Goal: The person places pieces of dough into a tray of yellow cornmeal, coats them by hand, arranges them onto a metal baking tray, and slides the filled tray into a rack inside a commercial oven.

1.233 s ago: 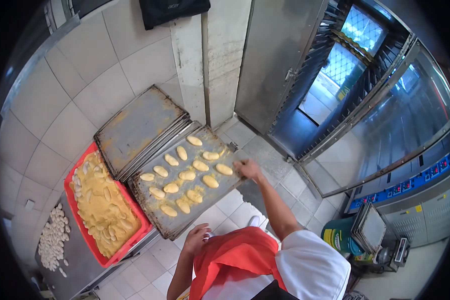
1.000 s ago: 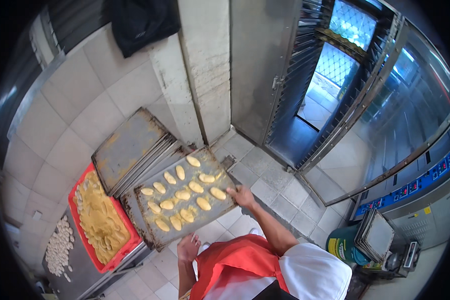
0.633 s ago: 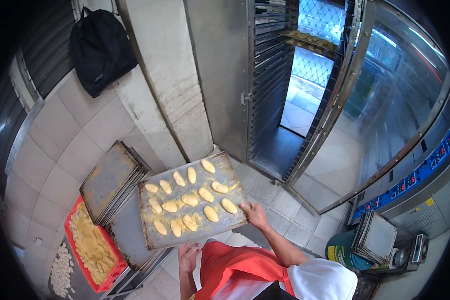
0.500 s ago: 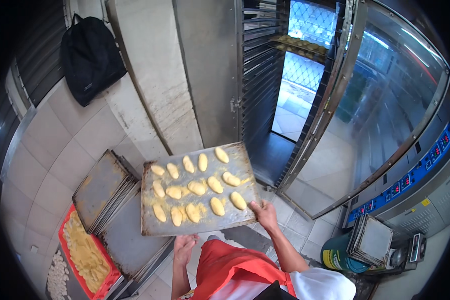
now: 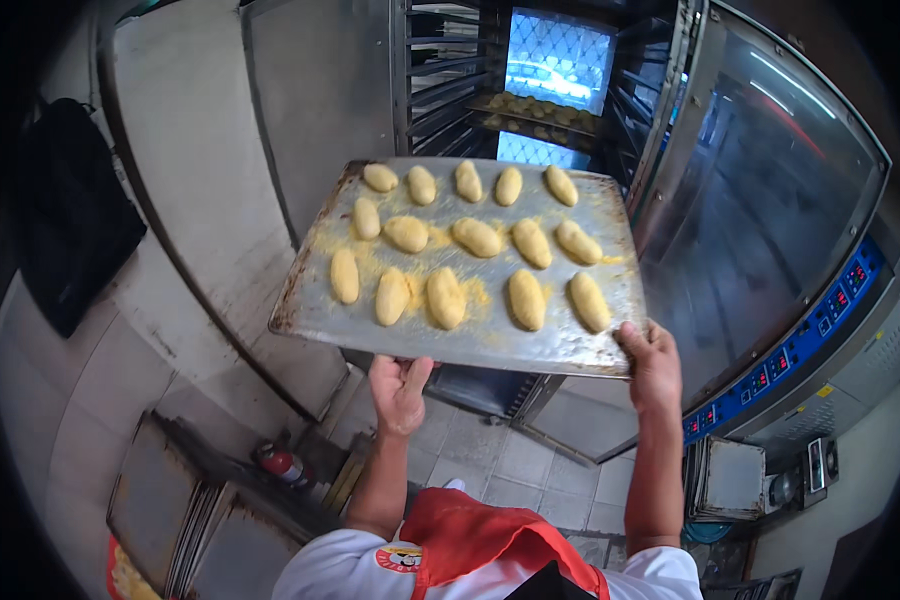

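I hold the metal baking tray (image 5: 490,345) of shaped dough pieces (image 5: 478,238) level at the open rack oven (image 5: 545,95), left hand (image 5: 400,392) cupped beneath its near edge, right hand (image 5: 654,362) fingers clamping its corner; sliding it onto a rail remains undone.

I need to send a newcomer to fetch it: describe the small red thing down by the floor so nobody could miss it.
Start at the tall grey metal oven cabinet with its open rack. Drop down its left side to the tiled floor, beside the stack of empty dark baking trays. There lies a small red cylinder with a black top, seemingly a fire extinguisher, the only red, round thing among flat grey metal.
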The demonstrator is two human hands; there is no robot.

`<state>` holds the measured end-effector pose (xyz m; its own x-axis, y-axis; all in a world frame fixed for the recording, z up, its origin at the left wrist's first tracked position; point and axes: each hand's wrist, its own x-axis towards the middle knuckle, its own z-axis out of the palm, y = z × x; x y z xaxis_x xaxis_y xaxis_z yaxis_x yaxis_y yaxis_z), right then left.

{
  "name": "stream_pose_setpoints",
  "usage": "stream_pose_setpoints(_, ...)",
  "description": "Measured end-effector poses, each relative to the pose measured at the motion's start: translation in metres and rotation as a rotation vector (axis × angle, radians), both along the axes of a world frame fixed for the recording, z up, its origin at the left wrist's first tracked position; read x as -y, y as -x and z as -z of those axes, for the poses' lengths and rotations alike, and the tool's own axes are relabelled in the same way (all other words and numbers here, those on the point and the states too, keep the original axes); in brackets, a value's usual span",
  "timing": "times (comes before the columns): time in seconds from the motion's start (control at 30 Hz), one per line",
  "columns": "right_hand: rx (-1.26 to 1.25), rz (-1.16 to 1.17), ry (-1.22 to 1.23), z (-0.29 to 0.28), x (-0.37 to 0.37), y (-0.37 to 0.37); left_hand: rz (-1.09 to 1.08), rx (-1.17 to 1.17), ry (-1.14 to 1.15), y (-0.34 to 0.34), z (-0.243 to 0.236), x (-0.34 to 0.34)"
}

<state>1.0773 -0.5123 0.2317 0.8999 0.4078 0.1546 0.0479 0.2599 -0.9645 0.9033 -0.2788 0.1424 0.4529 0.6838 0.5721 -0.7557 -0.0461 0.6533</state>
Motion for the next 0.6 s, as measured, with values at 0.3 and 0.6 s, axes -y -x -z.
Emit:
stream_pose_setpoints(0.3, 0.093, 0.062, 0.156, -0.071, -0.047, -0.047, 0.143, 0.029, -0.089, -0.085, -0.077, -0.091)
stream_pose_setpoints(0.6, -0.121, 0.116, 0.156, -0.091, -0.116, -0.084, 0.125, 0.01, -0.147, -0.145, -0.083, -0.165)
